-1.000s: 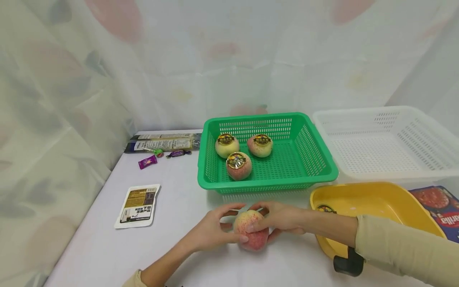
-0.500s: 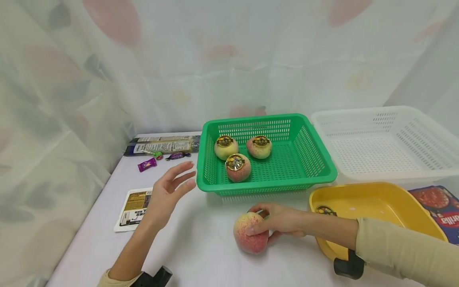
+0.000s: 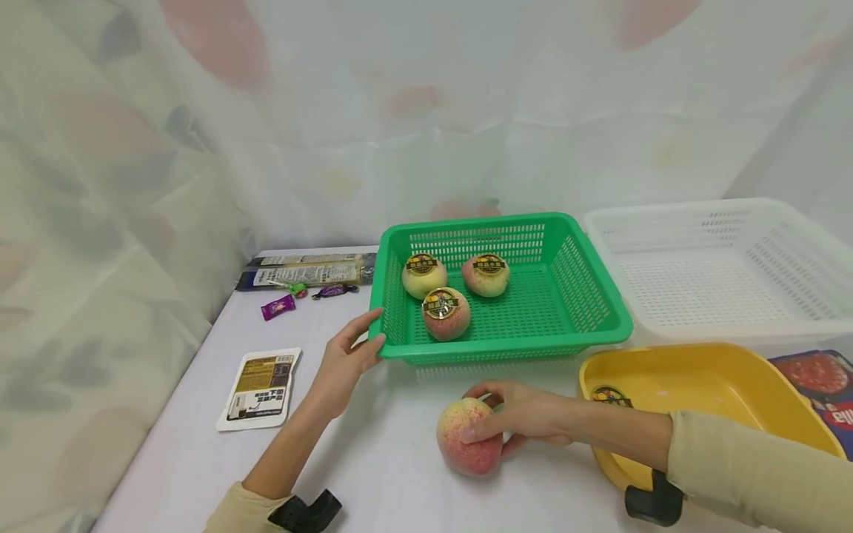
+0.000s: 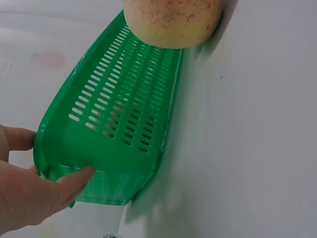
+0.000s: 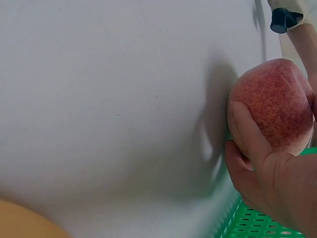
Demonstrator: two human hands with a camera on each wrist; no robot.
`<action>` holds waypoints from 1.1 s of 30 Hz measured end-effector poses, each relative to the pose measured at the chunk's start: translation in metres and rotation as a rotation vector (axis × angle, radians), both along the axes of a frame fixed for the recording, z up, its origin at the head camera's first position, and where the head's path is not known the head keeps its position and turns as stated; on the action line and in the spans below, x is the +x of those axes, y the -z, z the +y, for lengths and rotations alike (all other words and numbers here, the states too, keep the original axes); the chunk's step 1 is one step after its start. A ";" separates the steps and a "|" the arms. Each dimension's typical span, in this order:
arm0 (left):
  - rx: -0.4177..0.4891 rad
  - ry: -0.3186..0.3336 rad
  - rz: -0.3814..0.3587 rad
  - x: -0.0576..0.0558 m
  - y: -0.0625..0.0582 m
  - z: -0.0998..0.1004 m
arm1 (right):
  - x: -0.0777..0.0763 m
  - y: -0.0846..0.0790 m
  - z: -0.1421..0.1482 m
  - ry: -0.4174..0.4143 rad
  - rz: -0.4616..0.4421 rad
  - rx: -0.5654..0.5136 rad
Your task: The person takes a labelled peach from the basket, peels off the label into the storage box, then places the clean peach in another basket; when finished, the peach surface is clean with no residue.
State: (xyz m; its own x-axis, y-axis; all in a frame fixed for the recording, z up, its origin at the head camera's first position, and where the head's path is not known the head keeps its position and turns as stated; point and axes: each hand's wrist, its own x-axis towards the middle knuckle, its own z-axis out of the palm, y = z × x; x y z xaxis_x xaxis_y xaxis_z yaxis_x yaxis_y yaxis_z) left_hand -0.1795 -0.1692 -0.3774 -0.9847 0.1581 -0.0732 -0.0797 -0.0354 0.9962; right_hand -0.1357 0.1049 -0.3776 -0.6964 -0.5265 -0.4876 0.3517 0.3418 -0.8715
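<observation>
My right hand [image 3: 533, 414] grips a large pink-and-yellow peach [image 3: 469, 438] in front of the green basket [image 3: 506, 346]. In the right wrist view the thumb and fingers wrap the side of this peach [image 5: 275, 104]. My left hand [image 3: 346, 363] holds the near left corner of the basket, and the left wrist view shows its thumb [image 4: 77, 183] against the outer wall and a finger at the rim. Three smaller peaches with round black-and-gold stickers sit inside, among them a reddish front peach [image 3: 446, 317].
To the right stand a white basket [image 3: 746, 326] and a yellow basin [image 3: 706, 370] with a stickered item partly behind my right forearm. A blue Barilla pack [image 3: 823, 385] lies beyond. Leftward are a white-edged pouch [image 3: 260, 390], candies [image 3: 278, 306] and long packets [image 3: 309, 274].
My left hand has let go of the large peach, swung left and up, and come to the basket's near left corner. The right hand keeps the peach in about the same spot.
</observation>
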 end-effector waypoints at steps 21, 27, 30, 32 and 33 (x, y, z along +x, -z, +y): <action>0.019 0.016 0.004 -0.003 0.000 0.004 | -0.006 -0.021 0.011 -0.023 0.088 -0.038; 0.022 0.025 0.004 -0.003 0.000 0.004 | -0.017 -0.065 0.041 -0.061 0.184 -0.055; 0.030 0.026 0.003 -0.003 0.000 0.005 | -0.028 -0.086 0.061 -0.061 0.244 -0.048; 0.037 0.024 0.000 -0.003 0.002 0.005 | -0.037 -0.098 0.076 -0.046 0.269 -0.057; 0.038 0.023 -0.002 -0.003 0.002 0.005 | -0.043 -0.103 0.085 -0.034 0.280 -0.061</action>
State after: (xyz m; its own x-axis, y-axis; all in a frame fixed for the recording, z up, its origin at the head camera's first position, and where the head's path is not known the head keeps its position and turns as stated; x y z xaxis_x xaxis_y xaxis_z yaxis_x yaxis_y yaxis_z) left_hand -0.1826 -0.1647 -0.3796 -0.9807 0.1832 -0.0689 -0.0831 -0.0712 0.9940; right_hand -0.1783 0.1894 -0.2742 -0.7811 -0.5741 -0.2456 0.0839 0.2932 -0.9524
